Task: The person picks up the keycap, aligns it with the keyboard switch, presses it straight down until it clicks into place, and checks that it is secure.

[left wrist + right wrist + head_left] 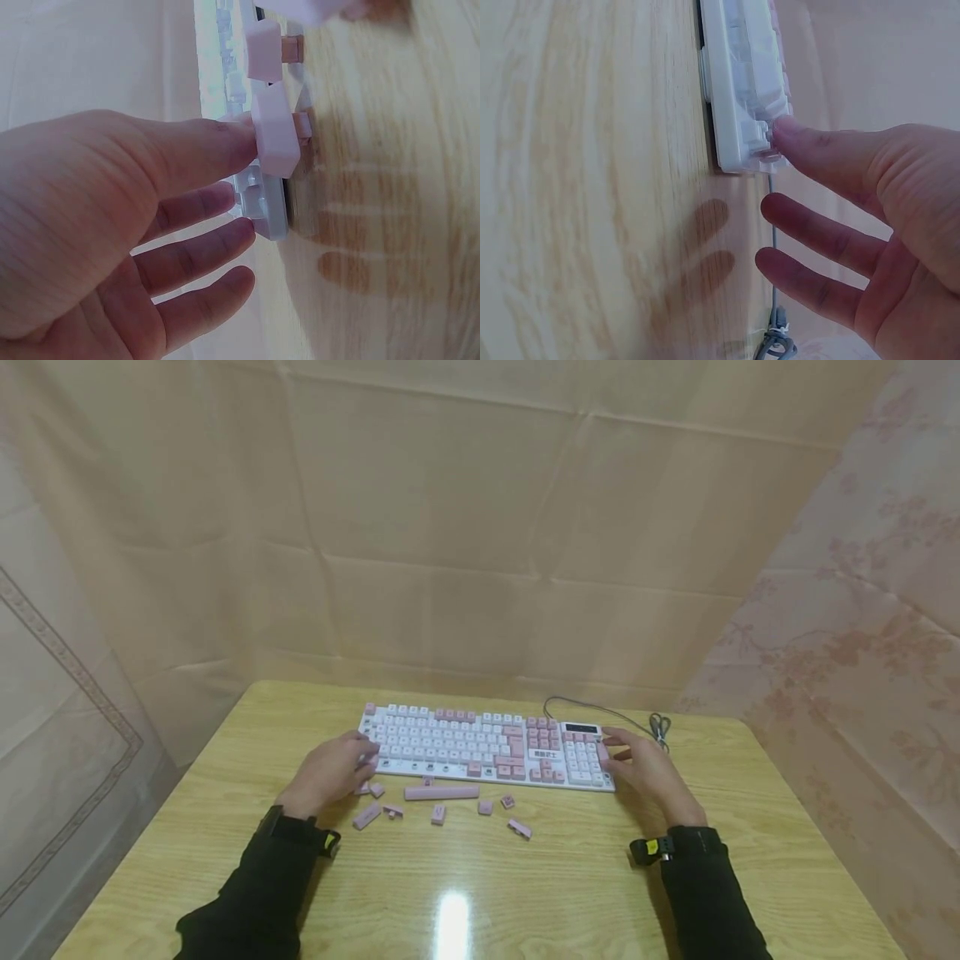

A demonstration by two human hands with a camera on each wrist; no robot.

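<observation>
A white-and-pink keyboard [450, 741] lies on the wooden table, with some bare key spots along its left side and bottom row. My left hand [327, 774] is at its left end, thumb and fingertips right at the edge; in the left wrist view the other fingers stretch out loosely. At the right end, my right hand [647, 768] has its thumb against the side of the number pad. Two of its fingers extend freely below the corner in the right wrist view; its index finger is hidden there. Loose pink keycaps [276, 135] lie close to the left thumb.
In front of the keyboard lie a long pink spacebar [441, 793] and several pink keycaps [485, 807]. A grey cable [592, 703] runs behind it to a tied bundle [660, 727] at the right. The table [555, 893] meets beige curtains at the back.
</observation>
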